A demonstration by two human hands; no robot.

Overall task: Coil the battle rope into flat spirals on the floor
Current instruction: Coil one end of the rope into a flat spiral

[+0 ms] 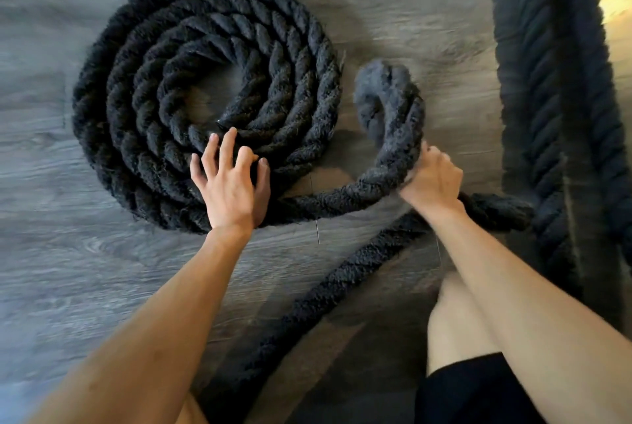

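A thick black battle rope lies in a flat spiral [205,88] of several turns on the grey wood floor. My left hand [232,180] presses flat on the spiral's near edge with its fingers spread. The rope leaves the spiral's outer turn and rises in a blurred loop [390,109] to the right. My right hand [431,180] is closed around that raised stretch. From there the rope runs down toward me [318,304] across the floor.
Two more lengths of the same rope [554,81] run side by side along the right edge. My bare knee [455,321] and dark shorts [478,393] sit at the lower right. Grey wood floor [68,252] stretches left and above.
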